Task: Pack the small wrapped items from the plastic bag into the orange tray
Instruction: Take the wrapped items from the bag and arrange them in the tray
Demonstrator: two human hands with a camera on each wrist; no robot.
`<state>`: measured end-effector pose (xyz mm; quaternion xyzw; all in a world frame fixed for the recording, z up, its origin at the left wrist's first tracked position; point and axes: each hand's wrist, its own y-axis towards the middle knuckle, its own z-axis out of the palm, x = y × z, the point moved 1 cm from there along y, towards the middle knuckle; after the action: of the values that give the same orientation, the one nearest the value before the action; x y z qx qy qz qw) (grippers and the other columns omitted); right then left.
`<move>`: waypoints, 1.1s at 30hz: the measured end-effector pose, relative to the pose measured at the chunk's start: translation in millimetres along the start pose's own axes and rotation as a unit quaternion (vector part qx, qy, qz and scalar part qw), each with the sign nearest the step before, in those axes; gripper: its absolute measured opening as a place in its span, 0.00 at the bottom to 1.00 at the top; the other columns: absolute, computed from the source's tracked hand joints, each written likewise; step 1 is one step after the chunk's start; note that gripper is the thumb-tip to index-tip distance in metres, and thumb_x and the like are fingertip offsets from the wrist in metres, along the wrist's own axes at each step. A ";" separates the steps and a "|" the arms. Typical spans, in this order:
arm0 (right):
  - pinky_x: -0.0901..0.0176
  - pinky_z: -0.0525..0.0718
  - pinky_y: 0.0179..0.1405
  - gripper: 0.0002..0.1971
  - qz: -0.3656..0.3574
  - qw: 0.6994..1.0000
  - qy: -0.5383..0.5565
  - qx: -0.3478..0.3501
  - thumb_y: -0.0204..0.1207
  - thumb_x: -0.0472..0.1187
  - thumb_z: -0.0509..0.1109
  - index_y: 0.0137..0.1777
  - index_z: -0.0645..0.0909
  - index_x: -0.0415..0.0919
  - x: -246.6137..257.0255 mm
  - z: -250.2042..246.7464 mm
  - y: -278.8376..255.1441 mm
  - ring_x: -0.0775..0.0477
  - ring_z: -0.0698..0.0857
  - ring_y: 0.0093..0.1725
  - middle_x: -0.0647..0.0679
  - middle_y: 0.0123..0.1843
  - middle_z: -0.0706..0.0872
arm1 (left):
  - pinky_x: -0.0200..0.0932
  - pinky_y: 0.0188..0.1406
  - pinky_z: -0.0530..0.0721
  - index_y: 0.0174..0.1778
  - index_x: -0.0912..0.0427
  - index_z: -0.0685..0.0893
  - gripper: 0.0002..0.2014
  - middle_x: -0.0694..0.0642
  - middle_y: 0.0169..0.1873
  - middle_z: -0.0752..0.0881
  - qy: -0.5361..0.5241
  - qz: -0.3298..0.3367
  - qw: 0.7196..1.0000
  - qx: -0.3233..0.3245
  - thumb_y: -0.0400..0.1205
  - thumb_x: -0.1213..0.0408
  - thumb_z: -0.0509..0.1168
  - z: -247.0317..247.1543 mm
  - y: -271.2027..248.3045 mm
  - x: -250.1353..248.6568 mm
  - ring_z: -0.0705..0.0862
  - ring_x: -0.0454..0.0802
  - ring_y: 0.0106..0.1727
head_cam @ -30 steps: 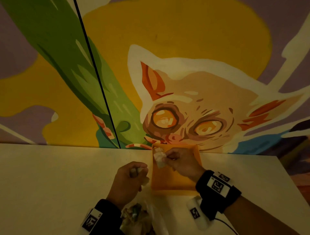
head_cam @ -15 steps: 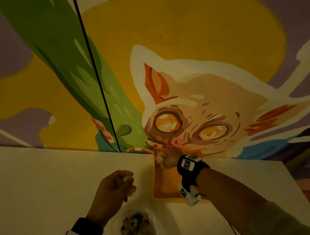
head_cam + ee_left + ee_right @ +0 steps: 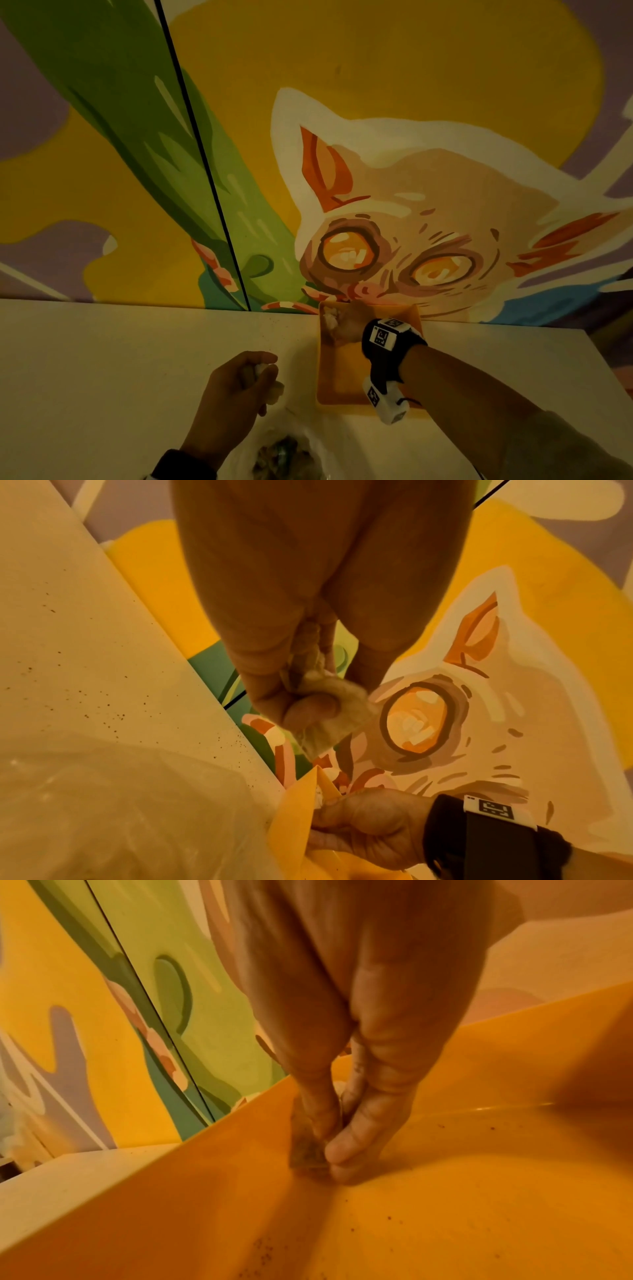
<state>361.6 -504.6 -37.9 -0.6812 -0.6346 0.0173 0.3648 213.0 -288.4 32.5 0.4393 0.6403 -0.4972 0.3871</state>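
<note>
The orange tray (image 3: 339,383) lies on the pale table against the painted wall. My right hand (image 3: 346,323) reaches into its far left corner and pinches a small wrapped item (image 3: 306,1148) down against the tray floor (image 3: 445,1204); a pale item (image 3: 330,318) shows beside the fingers. My left hand (image 3: 239,387) hovers left of the tray, fingers curled round another pale wrapped item (image 3: 329,710), whose end pokes out (image 3: 275,394). The clear plastic bag (image 3: 284,455) with several more wrapped items sits at the near edge below the left hand.
A mural wall (image 3: 376,171) rises right behind the table (image 3: 102,377) and the tray's far rim. The bag's crumpled film (image 3: 120,818) spreads beside the tray's near left corner. My right forearm (image 3: 479,394) crosses over the tray's right side.
My right hand moved from above the tray's left rim forward and down into its far left corner with its item. My left hand drifted slightly left, still holding its item.
</note>
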 end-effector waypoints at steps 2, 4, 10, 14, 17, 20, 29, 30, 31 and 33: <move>0.63 0.68 0.49 0.21 -0.004 1.000 0.011 -0.004 0.73 0.43 0.73 0.31 0.62 0.57 1.1 -2.8 -3.9 0.38 0.81 0.67 0.39 0.67 0.83 | 0.49 0.30 0.86 0.47 0.56 0.88 0.05 0.59 0.36 0.89 -0.012 -0.006 1.000 0.002 0.81 0.69 0.69 -0.1 0.7 0.7 0.88 0.65 0.35; 0.57 0.78 0.48 0.19 -0.022 1.000 0.016 -0.001 0.76 0.41 0.70 0.29 0.66 0.55 3.2 -7.2 -12.2 0.36 0.85 0.60 0.44 0.56 0.87 | 0.48 0.31 0.87 0.49 0.55 0.87 0.06 0.64 0.43 0.89 -0.019 -0.015 1.000 0.008 0.81 0.69 0.68 1.1 1.0 2.8 0.89 0.65 0.40; 0.50 0.85 0.45 0.06 -0.021 0.992 0.120 -0.037 0.73 0.28 0.70 0.46 0.82 0.38 2.0 -16.8 -41.8 0.39 0.85 0.51 0.38 0.56 0.86 | 0.45 0.34 0.88 0.57 0.53 0.83 0.18 0.63 0.49 0.86 -0.061 -0.031 0.997 0.036 0.77 0.78 0.70 9.7 -4.7 -2.7 0.88 0.60 0.46; 0.64 0.82 0.37 0.05 -0.089 0.976 0.177 -0.092 0.78 0.34 0.71 0.50 0.82 0.43 11.0 -20.7 -79.2 0.49 0.85 0.47 0.47 0.52 0.86 | 0.43 0.34 0.88 0.58 0.53 0.82 0.20 0.63 0.49 0.86 -0.085 -0.023 0.995 0.047 0.77 0.81 0.69 13.6 -9.6 -6.9 0.88 0.60 0.48; 0.66 0.85 0.44 0.03 -0.179 0.966 0.185 -0.020 0.79 0.43 0.72 0.51 0.85 0.48 26.3 -15.5 -119.0 0.55 0.86 0.47 0.55 0.49 0.87 | 0.44 0.35 0.88 0.58 0.54 0.81 0.20 0.64 0.44 0.89 -0.104 -0.023 0.992 0.063 0.75 0.80 0.71 18.2 -13.5 -10.9 0.89 0.58 0.44; 0.66 0.85 0.42 0.10 -0.186 0.955 0.228 0.046 0.75 0.53 0.74 0.53 0.86 0.52 34.3 -3.5 -142.5 0.54 0.88 0.45 0.56 0.48 0.87 | 0.48 0.38 0.90 0.61 0.53 0.81 0.23 0.62 0.44 0.91 -0.089 -0.023 0.992 0.083 0.75 0.78 0.73 24.7 -16.6 -13.9 0.90 0.59 0.45; 0.54 0.89 0.51 0.06 -0.175 0.939 0.294 -0.025 0.72 0.48 0.78 0.44 0.86 0.49 28.6 3.7 -160.4 0.52 0.87 0.49 0.52 0.46 0.88 | 0.48 0.41 0.89 0.57 0.64 0.85 0.11 0.69 0.48 0.88 -0.160 -0.040 0.979 0.123 0.80 0.78 0.65 30.8 -32.5 -26.4 0.90 0.62 0.45; 0.55 0.90 0.48 0.06 -0.155 0.933 0.325 -0.027 0.73 0.45 0.78 0.45 0.85 0.46 28.4 3.8 -161.9 0.51 0.87 0.50 0.50 0.48 0.88 | 0.48 0.41 0.89 0.56 0.67 0.85 0.11 0.71 0.46 0.88 -0.177 -0.044 0.975 0.128 0.81 0.79 0.63 30.5 -33.5 -26.5 0.89 0.62 0.43; 0.57 0.90 0.45 0.06 -0.134 0.923 0.361 -0.026 0.74 0.42 0.77 0.46 0.84 0.43 28.3 4.5 -163.7 0.50 0.88 0.50 0.47 0.50 0.88 | 0.48 0.41 0.88 0.55 0.70 0.85 0.11 0.72 0.44 0.88 -0.199 -0.055 0.970 0.127 0.81 0.81 0.61 30.6 -33.8 -26.3 0.88 0.62 0.40; 0.59 0.90 0.43 0.07 -0.102 0.900 0.423 -0.025 0.74 0.38 0.77 0.48 0.83 0.37 27.8 6.0 -167.8 0.47 0.90 0.49 0.42 0.52 0.88 | 0.46 0.38 0.88 0.55 0.73 0.85 0.13 0.72 0.41 0.87 -0.251 -0.091 0.957 0.116 0.81 0.83 0.59 32.4 -33.8 -26.5 0.86 0.59 0.37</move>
<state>221.2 -489.3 57.0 -0.5644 -0.4867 -0.3260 0.5817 191.2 -328.8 60.5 0.2820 0.4975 -0.6954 0.4352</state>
